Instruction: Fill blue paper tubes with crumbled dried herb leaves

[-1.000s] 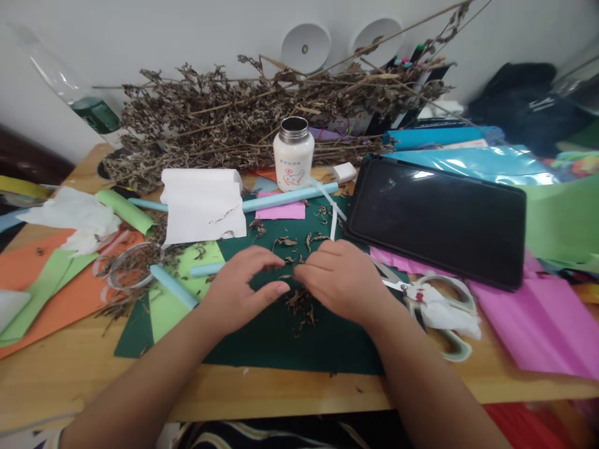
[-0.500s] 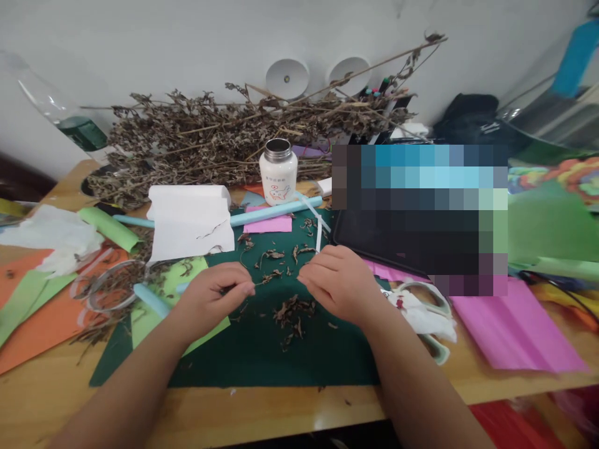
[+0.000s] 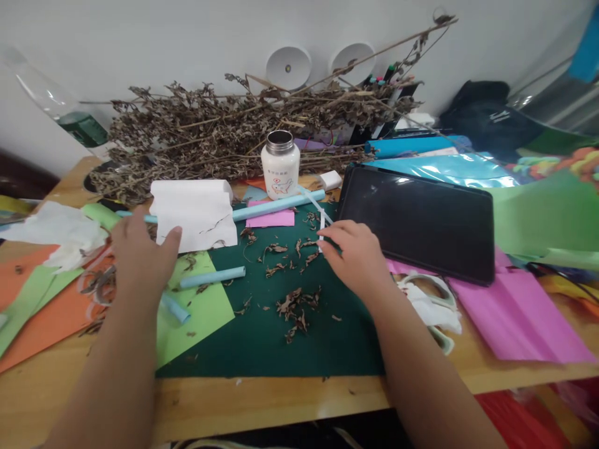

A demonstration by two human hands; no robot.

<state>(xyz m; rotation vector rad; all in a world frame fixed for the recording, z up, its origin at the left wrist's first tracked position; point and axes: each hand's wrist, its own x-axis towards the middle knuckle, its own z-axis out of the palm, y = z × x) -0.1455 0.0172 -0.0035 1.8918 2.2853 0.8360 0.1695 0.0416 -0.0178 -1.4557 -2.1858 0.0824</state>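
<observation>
My left hand (image 3: 143, 262) is over the left side of the desk, its thumb spread from the fingers, beside a white paper sheet (image 3: 194, 215) and a heap of dried stems (image 3: 96, 280). It hides part of that heap. My right hand (image 3: 355, 255) hovers at the right of the dark green mat (image 3: 253, 349), fingers stretched out, thumb apart, close to a white strip (image 3: 322, 231). Nothing shows in its grasp. Dried leaves (image 3: 294, 305) lie in a small pile on the mat, with more scattered behind them. Light-blue paper tubes (image 3: 213, 277) rest on green paper (image 3: 206, 318).
A white open-mouthed bottle (image 3: 281, 168) stands at the mat's back, before a large bundle of dried plants (image 3: 210, 131). To the right are a black tablet (image 3: 421, 218), scissors (image 3: 433, 290) partly under white tissue, and pink paper (image 3: 519, 318). Orange paper (image 3: 28, 337) lies left.
My left hand has left the middle of the mat, where it pinched a thin dried stem, and moved left with fingers spread. My right hand's thumb and fingers have parted.
</observation>
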